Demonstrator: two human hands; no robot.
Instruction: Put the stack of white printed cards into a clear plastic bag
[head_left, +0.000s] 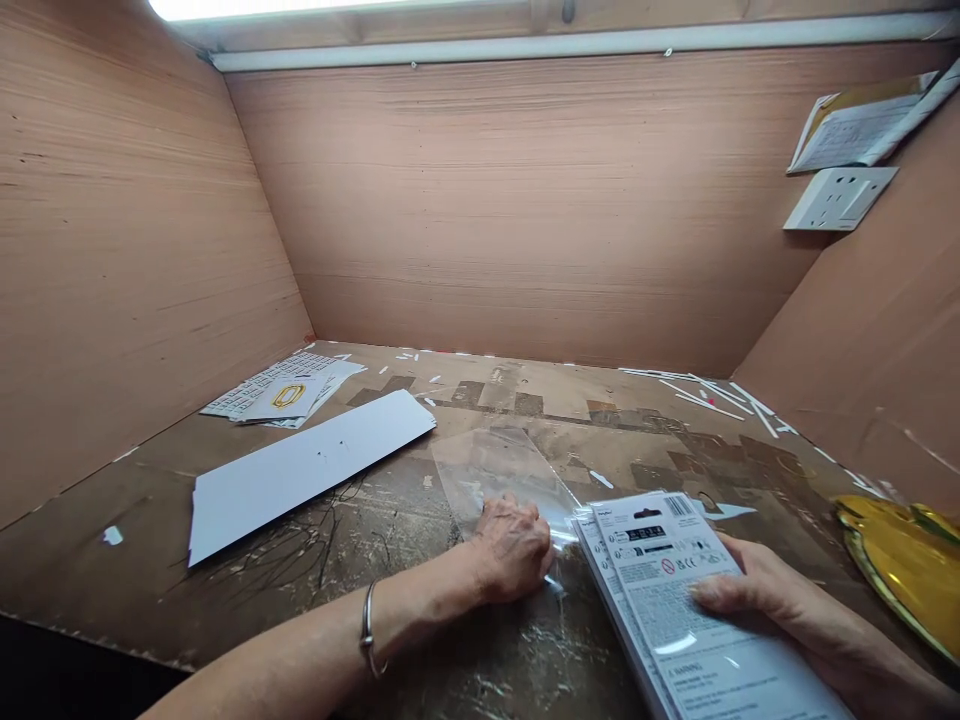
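My left hand [511, 548], with a metal bangle [368, 630] on its wrist, is closed over the near part of a clear plastic bag [499, 460] that lies flat on the table. Its fingers are curled under and pinch the film. On the right, my right hand [757, 590] grips a stack of printed cards in clear sleeves [675, 620], thumb on top and fingers beneath. The top card carries small print, a barcode and a hang hole. The stack's far left corner is close to the bag's right edge.
A stack of long white cards [315, 470] lies left of centre, black threads [300, 550] beside it. Behind it are printed sheets [292, 390]. Paper strips [720, 395] are scattered at the back right. A shiny gold item [900, 560] sits at the right edge. Wooden panels [510, 200] enclose the table.
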